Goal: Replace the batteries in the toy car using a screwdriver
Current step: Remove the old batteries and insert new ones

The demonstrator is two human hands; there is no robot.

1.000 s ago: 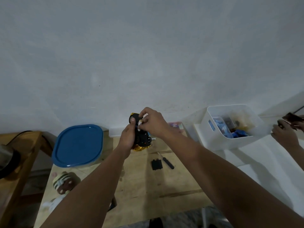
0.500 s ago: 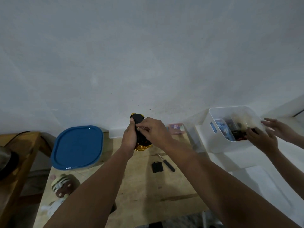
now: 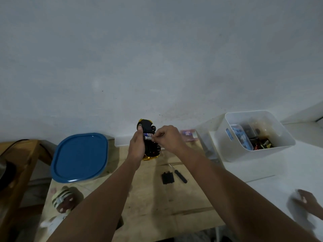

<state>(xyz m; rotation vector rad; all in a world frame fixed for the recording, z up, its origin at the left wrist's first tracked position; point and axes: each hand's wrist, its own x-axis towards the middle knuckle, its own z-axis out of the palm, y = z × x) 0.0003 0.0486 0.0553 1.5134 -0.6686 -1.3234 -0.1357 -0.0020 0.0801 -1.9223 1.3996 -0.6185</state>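
My left hand [image 3: 137, 147] grips a black and gold toy car [image 3: 147, 127] held upright above the wooden table, underside toward me. Batteries [image 3: 148, 137] show in its open compartment. My right hand [image 3: 168, 139] has its fingers curled and its fingertips pinch at the batteries. On the table below lie the black battery cover [image 3: 167, 177] and a small screwdriver [image 3: 178, 173] with a black handle, side by side.
A container with a blue lid [image 3: 79, 157] stands at the left. A striped toy figure [image 3: 63, 200] lies near the front left. A white bin [image 3: 258, 135] of small items sits right on a white surface. Another person's hand [image 3: 305, 201] rests at the lower right.
The car has turned so the batteries in its open compartment now show. The other person's hands left the white bin and one now lies at the lower right.
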